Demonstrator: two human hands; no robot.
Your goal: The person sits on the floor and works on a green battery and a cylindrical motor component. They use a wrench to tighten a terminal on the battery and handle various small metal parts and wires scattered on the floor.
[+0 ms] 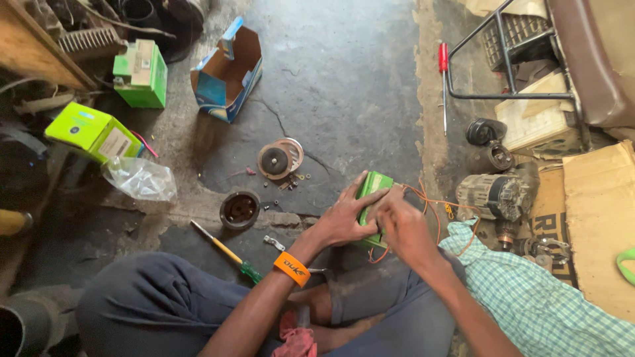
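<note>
I sit on a stained concrete floor with a small green box-shaped battery (372,186) in front of my knees. My left hand (344,219), with an orange band on its wrist, grips the battery's left side. My right hand (401,223) presses on its right top, fingers closed over it. Thin orange wires (433,210) run from under my right hand out to the right. What the right fingers pinch is hidden.
A round rotor disc (280,158), a dark ring-shaped part (239,209), a yellow-shafted green-handled screwdriver (226,251) and small screws lie to the left. An open blue carton (227,71), green boxes (140,73), a plastic bag (140,178), a red-handled screwdriver (444,79), a motor (494,196) and cardboard (595,225) surround me.
</note>
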